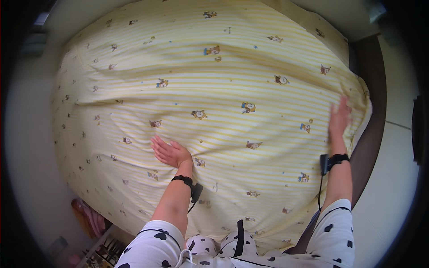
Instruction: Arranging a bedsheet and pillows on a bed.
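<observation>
A yellow-and-white striped bed sheet printed with cartoon bears covers the mattress before me. My left hand rests flat on it, left of the middle, fingers stretched out and nothing held. Shallow creases run through the cloth around that hand. Over at the right side of the bed, my right hand is blurred, with its fingers extended over the sheet near its rumpled edge. I see nothing in it; whether it presses on the cloth is hard to tell. Each wrist wears a black strap with a small device and a cable.
A dark bed frame borders the right side, with pale floor tiles beyond. White wall lies to the left. Folded pink and orange cloth and a shelf of small items are at lower left. My knees are at the near edge.
</observation>
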Demonstrator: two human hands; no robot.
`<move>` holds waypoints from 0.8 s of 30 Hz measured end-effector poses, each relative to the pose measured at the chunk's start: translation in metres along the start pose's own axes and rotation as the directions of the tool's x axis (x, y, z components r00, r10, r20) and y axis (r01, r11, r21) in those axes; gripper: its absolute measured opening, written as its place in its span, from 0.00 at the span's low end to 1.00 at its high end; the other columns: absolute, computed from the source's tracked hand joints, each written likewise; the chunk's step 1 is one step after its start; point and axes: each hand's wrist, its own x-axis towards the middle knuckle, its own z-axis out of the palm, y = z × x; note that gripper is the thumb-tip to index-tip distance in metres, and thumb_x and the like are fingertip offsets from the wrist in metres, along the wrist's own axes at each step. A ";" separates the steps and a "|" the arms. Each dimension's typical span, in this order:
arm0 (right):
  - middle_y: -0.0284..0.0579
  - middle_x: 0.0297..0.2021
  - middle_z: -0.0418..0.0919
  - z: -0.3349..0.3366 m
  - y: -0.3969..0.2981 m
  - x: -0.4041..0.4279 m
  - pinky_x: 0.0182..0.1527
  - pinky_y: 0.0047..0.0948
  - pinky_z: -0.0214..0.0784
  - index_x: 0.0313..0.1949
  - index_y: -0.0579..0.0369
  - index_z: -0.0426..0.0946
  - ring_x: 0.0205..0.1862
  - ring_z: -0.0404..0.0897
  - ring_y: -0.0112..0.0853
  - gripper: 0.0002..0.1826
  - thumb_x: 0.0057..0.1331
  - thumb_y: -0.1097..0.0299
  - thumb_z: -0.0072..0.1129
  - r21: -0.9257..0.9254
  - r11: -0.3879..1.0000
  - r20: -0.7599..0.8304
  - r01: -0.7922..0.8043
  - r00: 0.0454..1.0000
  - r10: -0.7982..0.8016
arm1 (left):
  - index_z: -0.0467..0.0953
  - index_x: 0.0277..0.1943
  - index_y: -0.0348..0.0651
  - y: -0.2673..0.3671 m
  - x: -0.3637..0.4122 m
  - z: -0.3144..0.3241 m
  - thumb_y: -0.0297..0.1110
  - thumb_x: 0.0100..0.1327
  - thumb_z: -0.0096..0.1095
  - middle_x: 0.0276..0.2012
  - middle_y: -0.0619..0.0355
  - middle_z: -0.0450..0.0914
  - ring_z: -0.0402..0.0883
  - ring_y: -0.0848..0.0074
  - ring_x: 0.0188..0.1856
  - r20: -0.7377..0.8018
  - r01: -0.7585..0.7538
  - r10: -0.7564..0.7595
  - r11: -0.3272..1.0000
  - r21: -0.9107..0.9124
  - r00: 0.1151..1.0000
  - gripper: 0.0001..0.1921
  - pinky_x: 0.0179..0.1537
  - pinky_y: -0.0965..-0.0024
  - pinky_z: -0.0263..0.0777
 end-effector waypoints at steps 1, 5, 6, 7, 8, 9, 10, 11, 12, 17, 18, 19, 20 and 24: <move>0.43 0.71 0.61 0.023 0.032 0.019 0.66 0.59 0.54 0.70 0.37 0.59 0.71 0.60 0.47 0.31 0.70 0.47 0.50 -0.007 0.992 -0.055 -0.126 0.991 0.126 | 0.60 0.73 0.50 0.002 -0.002 0.003 0.41 0.71 0.42 0.73 0.57 0.60 0.58 0.63 0.74 0.009 -0.003 0.003 1.000 -0.005 1.000 0.28 0.71 0.55 0.49; 0.42 0.69 0.64 0.031 -0.019 0.025 0.67 0.53 0.54 0.69 0.35 0.62 0.71 0.61 0.44 0.29 0.69 0.50 0.45 -0.052 0.880 -0.128 -0.473 0.877 0.464 | 0.60 0.72 0.48 -0.006 0.000 -0.003 0.40 0.71 0.41 0.73 0.55 0.60 0.58 0.61 0.74 -0.014 -0.005 0.005 1.000 0.018 1.000 0.28 0.72 0.54 0.48; 0.42 0.69 0.64 0.040 -0.019 0.020 0.67 0.53 0.54 0.69 0.35 0.62 0.71 0.61 0.44 0.29 0.69 0.50 0.45 -0.030 0.889 -0.117 -0.456 0.885 0.450 | 0.59 0.73 0.47 -0.006 0.000 -0.006 0.40 0.69 0.42 0.73 0.55 0.60 0.56 0.61 0.75 0.020 -0.004 0.004 1.000 -0.012 1.000 0.29 0.72 0.53 0.47; 0.40 0.68 0.66 0.052 -0.017 0.016 0.66 0.50 0.56 0.67 0.34 0.64 0.69 0.63 0.42 0.28 0.68 0.52 0.46 0.021 0.901 -0.257 -0.433 0.869 0.423 | 0.58 0.73 0.46 -0.003 0.001 -0.006 0.39 0.67 0.44 0.73 0.54 0.59 0.54 0.60 0.75 0.052 -0.001 0.003 0.999 -0.048 0.999 0.31 0.73 0.52 0.45; 0.38 0.66 0.68 0.054 -0.021 0.015 0.64 0.48 0.57 0.65 0.33 0.67 0.67 0.66 0.39 0.27 0.67 0.53 0.47 0.062 0.911 -0.387 -0.408 0.831 0.399 | 0.58 0.73 0.46 -0.003 0.000 -0.006 0.39 0.67 0.44 0.73 0.54 0.59 0.54 0.60 0.75 0.039 0.010 -0.009 0.999 -0.033 0.999 0.31 0.73 0.52 0.45; 0.38 0.66 0.68 0.057 -0.024 0.022 0.64 0.48 0.57 0.65 0.33 0.67 0.67 0.66 0.39 0.27 0.67 0.53 0.47 0.075 0.915 -0.378 -0.397 0.837 0.395 | 0.58 0.73 0.46 -0.004 0.000 -0.005 0.39 0.67 0.44 0.73 0.54 0.59 0.55 0.60 0.75 0.040 0.007 -0.005 0.999 -0.053 0.999 0.30 0.73 0.52 0.45; 0.36 0.65 0.70 0.059 -0.025 0.028 0.62 0.46 0.59 0.63 0.33 0.69 0.64 0.69 0.37 0.25 0.65 0.54 0.48 0.013 0.897 -0.433 -0.442 0.806 0.403 | 0.59 0.73 0.46 -0.004 -0.001 -0.004 0.39 0.67 0.44 0.73 0.53 0.60 0.55 0.60 0.75 0.043 0.002 0.002 0.997 -0.074 0.999 0.30 0.73 0.52 0.45; 0.33 0.63 0.72 0.057 -0.028 0.029 0.59 0.44 0.61 0.61 0.32 0.71 0.61 0.72 0.35 0.24 0.64 0.56 0.48 -0.052 0.869 -0.486 -0.492 0.773 0.408 | 0.59 0.73 0.46 -0.004 -0.001 -0.004 0.39 0.67 0.44 0.73 0.53 0.60 0.55 0.60 0.75 0.039 0.001 0.002 0.998 -0.062 0.999 0.30 0.73 0.52 0.45; 0.33 0.63 0.72 0.059 -0.029 0.030 0.59 0.44 0.61 0.61 0.32 0.71 0.61 0.72 0.35 0.24 0.64 0.56 0.48 -0.052 0.871 -0.476 -0.489 0.778 0.409 | 0.59 0.72 0.46 -0.003 -0.002 -0.004 0.38 0.68 0.43 0.73 0.53 0.60 0.56 0.60 0.74 0.034 -0.005 0.007 0.999 -0.042 0.999 0.30 0.72 0.52 0.46; 0.34 0.60 0.74 0.063 -0.035 0.031 0.54 0.42 0.62 0.58 0.31 0.72 0.55 0.75 0.35 0.24 0.61 0.60 0.51 -0.064 0.876 -0.541 -0.479 0.754 0.372 | 0.60 0.72 0.46 -0.009 0.004 -0.004 0.38 0.69 0.43 0.72 0.54 0.61 0.59 0.60 0.73 0.000 -0.062 0.062 0.998 -0.011 0.998 0.28 0.72 0.54 0.50; 0.34 0.60 0.74 0.062 -0.033 0.032 0.54 0.42 0.62 0.58 0.31 0.72 0.55 0.75 0.35 0.24 0.61 0.60 0.51 -0.079 0.868 -0.539 -0.491 0.753 0.377 | 0.60 0.72 0.46 -0.005 0.003 -0.003 0.38 0.69 0.42 0.72 0.54 0.61 0.59 0.61 0.73 0.000 -0.065 0.065 0.998 -0.008 0.998 0.28 0.71 0.55 0.51; 0.35 0.60 0.74 0.060 -0.032 0.035 0.54 0.42 0.62 0.58 0.32 0.72 0.55 0.74 0.36 0.24 0.60 0.60 0.51 -0.062 0.878 -0.556 -0.475 0.747 0.364 | 0.59 0.72 0.46 -0.001 0.004 -0.002 0.37 0.69 0.42 0.72 0.55 0.62 0.59 0.61 0.73 0.000 -0.070 0.070 0.998 -0.006 0.998 0.28 0.71 0.56 0.52; 0.36 0.60 0.74 0.058 -0.031 0.038 0.53 0.42 0.62 0.58 0.33 0.72 0.55 0.74 0.37 0.24 0.60 0.61 0.52 -0.041 0.889 -0.574 -0.456 0.739 0.352 | 0.59 0.72 0.46 0.002 0.005 -0.005 0.37 0.69 0.42 0.72 0.55 0.62 0.59 0.61 0.73 0.008 -0.087 0.087 0.996 -0.011 0.996 0.28 0.71 0.56 0.52; 0.40 0.63 0.70 0.047 -0.040 0.035 0.58 0.45 0.60 0.62 0.38 0.69 0.60 0.70 0.41 0.27 0.61 0.63 0.50 0.007 0.897 -0.427 -0.443 0.809 0.403 | 0.57 0.72 0.44 -0.011 0.014 -0.004 0.39 0.70 0.42 0.72 0.53 0.61 0.56 0.63 0.75 0.135 -0.102 0.062 0.946 0.309 0.989 0.28 0.71 0.57 0.51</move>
